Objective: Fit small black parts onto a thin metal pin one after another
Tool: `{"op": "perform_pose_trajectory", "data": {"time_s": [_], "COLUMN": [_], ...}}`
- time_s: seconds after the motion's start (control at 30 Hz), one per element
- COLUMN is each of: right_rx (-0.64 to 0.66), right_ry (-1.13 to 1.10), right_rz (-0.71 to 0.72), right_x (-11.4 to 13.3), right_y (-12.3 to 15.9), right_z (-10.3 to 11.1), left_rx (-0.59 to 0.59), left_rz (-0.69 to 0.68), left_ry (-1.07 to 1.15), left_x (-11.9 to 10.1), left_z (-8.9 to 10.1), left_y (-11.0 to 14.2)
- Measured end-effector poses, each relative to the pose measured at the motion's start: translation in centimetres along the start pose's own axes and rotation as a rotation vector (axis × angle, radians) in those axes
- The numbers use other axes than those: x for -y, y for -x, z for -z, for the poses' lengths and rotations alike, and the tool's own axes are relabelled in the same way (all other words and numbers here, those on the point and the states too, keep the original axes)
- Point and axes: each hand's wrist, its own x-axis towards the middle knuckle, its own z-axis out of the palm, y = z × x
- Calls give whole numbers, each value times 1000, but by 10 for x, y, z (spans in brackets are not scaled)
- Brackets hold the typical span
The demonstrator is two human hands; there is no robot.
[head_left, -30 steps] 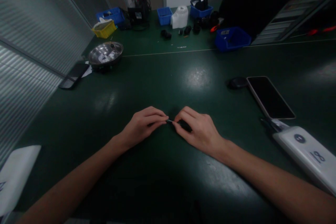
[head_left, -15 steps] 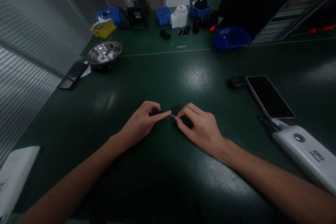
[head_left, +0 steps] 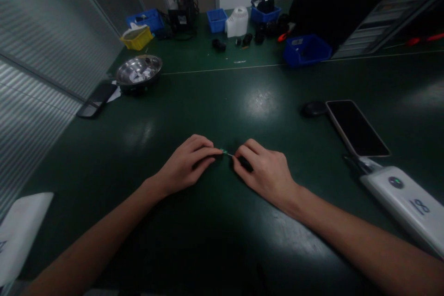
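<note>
My left hand [head_left: 187,162] is closed over the near middle of the table, its stretched index fingertip against a tiny green piece [head_left: 225,151] that looks like a small circuit board. Part of that piece is hidden behind the finger. A thin silvery pin [head_left: 231,155] reaches from its right end to the fingertips of my right hand [head_left: 263,164]. Thumb and index finger of the right hand pinch the pin, while the other fingers curl behind. Whatever lies under the right palm is too dark to make out.
On the right lie a phone [head_left: 357,127], a black mouse-like object [head_left: 314,108] and a white device [head_left: 409,199] marked 18. A metal bowl [head_left: 154,67] holds white scraps at the far left. Blue bins [head_left: 307,51] and a yellow basket [head_left: 137,39] line the back.
The left fingers have shifted slightly left, and the green piece now shows at their tips. A dark part seen under the left hand earlier is no longer visible. The right hand has barely moved.
</note>
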Motion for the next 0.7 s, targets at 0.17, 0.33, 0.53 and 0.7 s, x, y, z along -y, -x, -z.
{"op": "perform_pose_trajectory", "data": {"time_s": [0.17, 0.33, 0.53, 0.7], "right_rx": [11, 15, 21, 16], "right_ry": [-1, -7, -46, -55], "right_rz": [-2, -20, -27, -31], "right_x": [1, 2, 0, 0], "right_y": [0, -1, 0, 1], "right_z": [0, 2, 4, 2], "left_rx": [57, 27, -223, -492], "left_rz": [-43, 10, 420, 761], "left_ry": [-75, -122, -262, -480], "left_x": [-7, 11, 87, 146], "left_z": [-12, -2, 55, 107], "left_y": [-3, -1, 26, 78]}}
